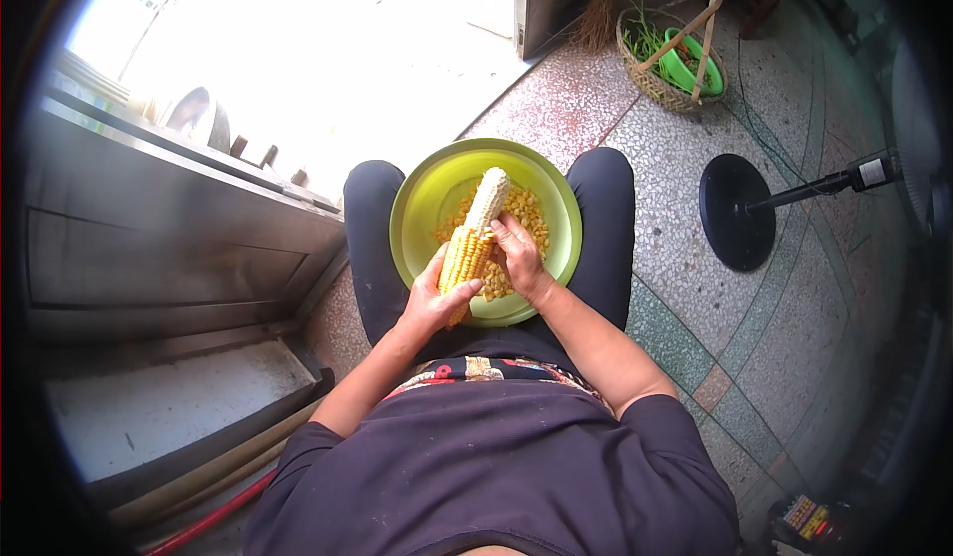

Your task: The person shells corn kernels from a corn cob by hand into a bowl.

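A corn cob [465,254] is held slanting over a green plastic basin [417,176] between the person's knees. Its upper part is stripped of kernels, while yellow kernels cover the lower part. My left hand [435,295] is wrapped around the lower, kernel-covered part, thumb across it. At the border of the bare and covered parts, my right hand [519,256] touches the cob's right side with thumb and fingertips; its lower fingers are partly hidden. Loose corn kernels [527,213] lie in the basin beneath.
A metal-faced cabinet or door panel [164,236] stands at left. At upper right are a straw broom [598,16] and a woven basket [659,94] holding greens and a green bowl [679,72]. A fan's round black base [733,213] stands on the terrazzo floor [670,161] at right.
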Demonstrator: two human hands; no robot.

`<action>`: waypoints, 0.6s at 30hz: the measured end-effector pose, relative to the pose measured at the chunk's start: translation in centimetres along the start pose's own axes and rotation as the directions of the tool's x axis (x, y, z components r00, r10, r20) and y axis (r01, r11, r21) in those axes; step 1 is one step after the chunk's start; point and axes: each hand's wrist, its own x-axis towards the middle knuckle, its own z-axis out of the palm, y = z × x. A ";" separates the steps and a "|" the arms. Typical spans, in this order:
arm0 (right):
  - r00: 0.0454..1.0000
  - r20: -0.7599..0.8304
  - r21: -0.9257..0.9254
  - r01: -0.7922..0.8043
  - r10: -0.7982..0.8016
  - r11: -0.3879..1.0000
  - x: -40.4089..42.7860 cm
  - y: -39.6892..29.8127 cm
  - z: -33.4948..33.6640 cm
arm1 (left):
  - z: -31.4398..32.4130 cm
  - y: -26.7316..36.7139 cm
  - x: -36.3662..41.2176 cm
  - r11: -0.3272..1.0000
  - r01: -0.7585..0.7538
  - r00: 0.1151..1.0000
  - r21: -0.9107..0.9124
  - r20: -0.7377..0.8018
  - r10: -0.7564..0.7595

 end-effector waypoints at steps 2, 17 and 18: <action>0.999 0.013 0.027 -0.050 0.050 0.998 -0.2 -0.4 0.1 | 0.1 -0.5 0.2 0.995 -0.090 0.996 0.052 -0.014 0.090; 0.996 -0.073 -0.103 0.048 -0.056 0.994 0.0 1.0 -0.4 | 0.6 0.0 0.0 0.990 -0.027 0.999 0.135 -0.017 0.030; 0.996 -0.072 -0.104 0.048 -0.056 0.993 0.0 0.7 -0.4 | 0.4 -0.1 0.1 0.984 -0.023 0.999 0.177 -0.024 0.027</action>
